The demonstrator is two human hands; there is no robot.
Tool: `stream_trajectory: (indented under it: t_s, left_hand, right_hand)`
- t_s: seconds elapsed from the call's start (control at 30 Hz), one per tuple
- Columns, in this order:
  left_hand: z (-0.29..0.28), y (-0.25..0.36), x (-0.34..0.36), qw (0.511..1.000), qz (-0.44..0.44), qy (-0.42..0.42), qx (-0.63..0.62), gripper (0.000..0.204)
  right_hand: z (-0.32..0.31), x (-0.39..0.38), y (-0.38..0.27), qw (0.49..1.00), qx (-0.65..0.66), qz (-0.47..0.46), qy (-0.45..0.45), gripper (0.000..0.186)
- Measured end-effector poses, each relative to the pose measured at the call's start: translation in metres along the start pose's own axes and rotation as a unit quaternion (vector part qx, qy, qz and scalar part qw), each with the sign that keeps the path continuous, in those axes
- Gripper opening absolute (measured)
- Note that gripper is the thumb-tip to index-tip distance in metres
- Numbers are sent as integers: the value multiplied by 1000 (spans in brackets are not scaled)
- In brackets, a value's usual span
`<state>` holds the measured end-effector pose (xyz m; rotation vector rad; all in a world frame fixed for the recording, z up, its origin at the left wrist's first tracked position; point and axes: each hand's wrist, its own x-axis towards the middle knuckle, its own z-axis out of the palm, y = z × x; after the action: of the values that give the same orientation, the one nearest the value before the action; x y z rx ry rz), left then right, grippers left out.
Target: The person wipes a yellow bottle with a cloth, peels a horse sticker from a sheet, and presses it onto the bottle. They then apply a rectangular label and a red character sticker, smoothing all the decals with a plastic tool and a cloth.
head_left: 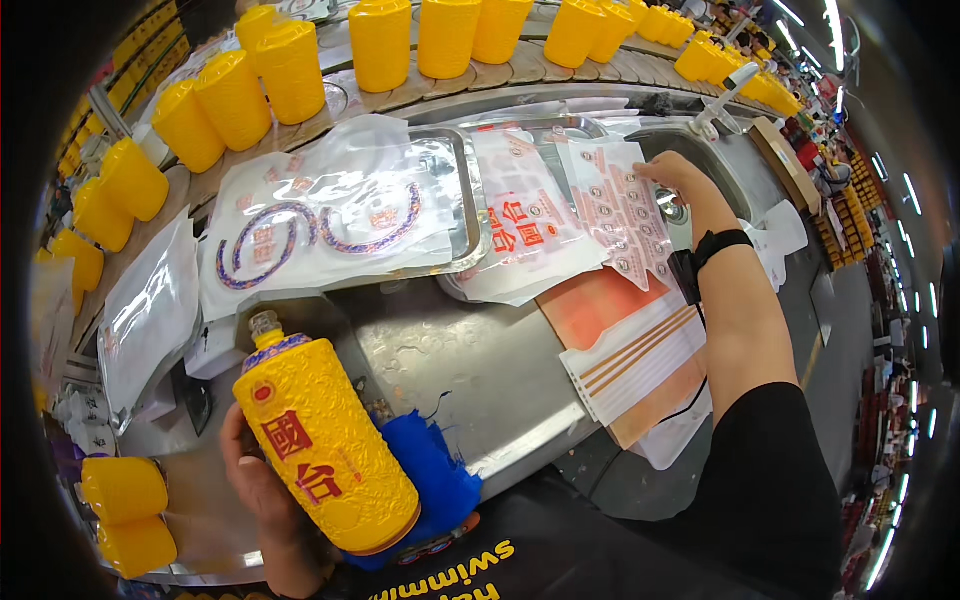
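My left hand point(262, 485) is wrapped round the side of a yellow embossed bottle point(345, 450). The bottle leans, its clear glass neck pointing up and left. It has dark red markings on its front and a blue-patterned band at the shoulder. A blue cloth point(432, 475) lies beside and partly behind it. Far to the right, my right hand point(680, 175) pinches the upper corner of a translucent decal sheet point(620, 210) with rows of small printed marks. That sheet overlaps another decal sheet point(515, 215) with large red markings.
Left of these, a sheet with curved blue-patterned strips point(330, 210) covers part of a metal tray point(468, 190). A sink point(735, 165) with a tap is at the far right. Several yellow bottles point(380, 45) stand on a slatted conveyor behind. A striped card point(630, 365) lies on an orange board.
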<state>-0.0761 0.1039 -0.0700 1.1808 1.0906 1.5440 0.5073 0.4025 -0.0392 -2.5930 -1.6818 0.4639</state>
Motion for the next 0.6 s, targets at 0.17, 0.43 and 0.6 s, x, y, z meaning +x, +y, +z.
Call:
stream_trajectory:
  t_s: [0.17, 0.43, 0.6]
  left_hand:
    - [-1, 2, 0, 998, -5, 3, 65, 77]
    - [2, 2, 0, 997, 4, 4, 72, 77]
    - [2, 1, 0, 997, 14, 6, 76, 75]
  right_hand:
    - [-6, -13, -7, 998, 40, -17, -42, 32]
    - [-7, -12, 15, 995, 69, -63, 18, 22]
    - [3, -13, 15, 995, 86, -5, 48, 19]
